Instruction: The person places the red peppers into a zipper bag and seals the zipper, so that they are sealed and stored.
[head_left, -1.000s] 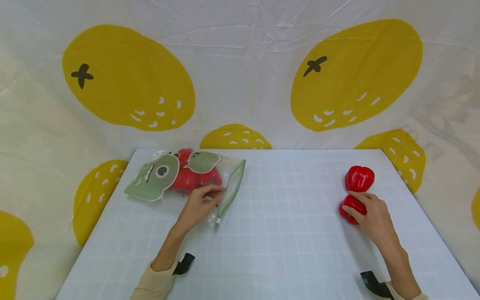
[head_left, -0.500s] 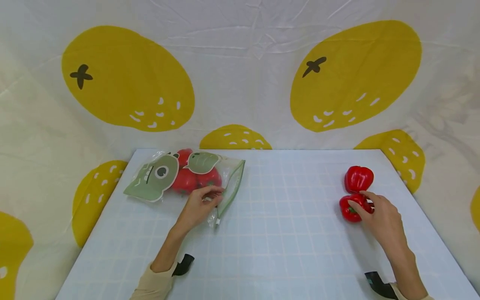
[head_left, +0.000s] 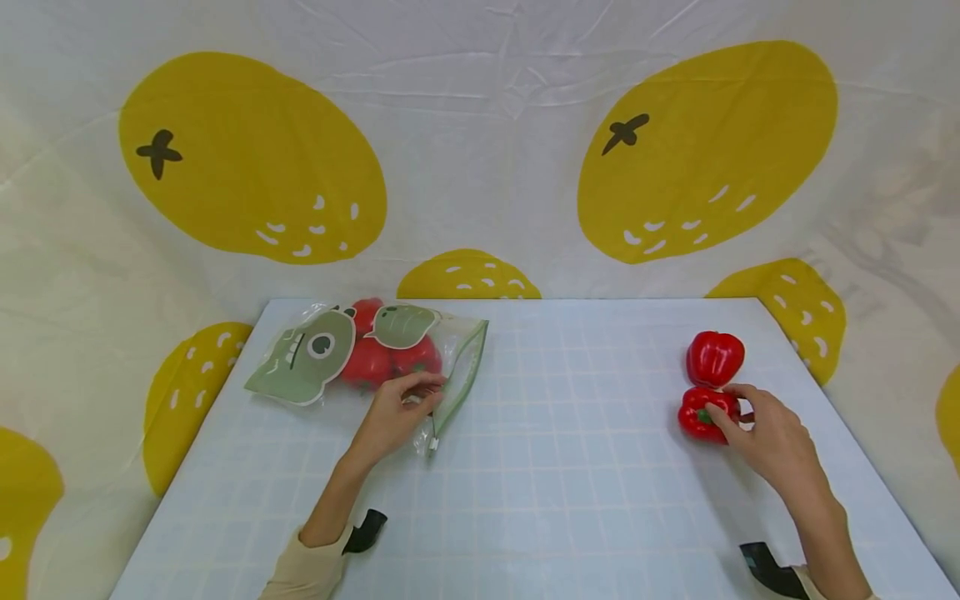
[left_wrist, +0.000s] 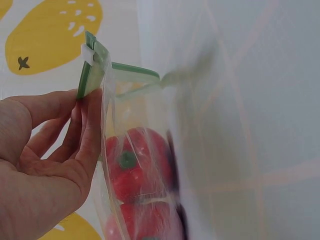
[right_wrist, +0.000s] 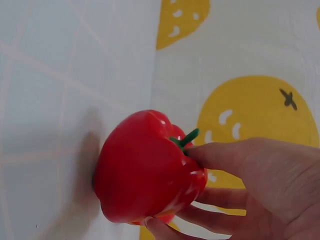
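Note:
On the right of the table, my right hand [head_left: 776,433] holds the nearer red bell pepper [head_left: 696,414], thumb by its green stem and fingers around its side. In the right wrist view this glossy bell pepper [right_wrist: 140,170] rests on the table surface. Just behind it sits another red bell pepper [head_left: 715,358]. At the left, my left hand [head_left: 401,412] pinches the edge of a clear zip bag [head_left: 318,354] with green animal prints. Its green zipper rim [left_wrist: 90,77] is between thumb and fingers in the left wrist view. Red vegetables [left_wrist: 140,160] with green stems lie inside.
A pale gridded cloth covers the table [head_left: 562,467]. White fabric [head_left: 480,167] with yellow fruit prints hangs behind and at the sides. A small white slider [left_wrist: 87,54] sits at the end of the bag's zipper.
My right hand has shifted rightward around the nearer bell pepper, whose stem has turned more into view. The left hand and the bag have stayed in place.

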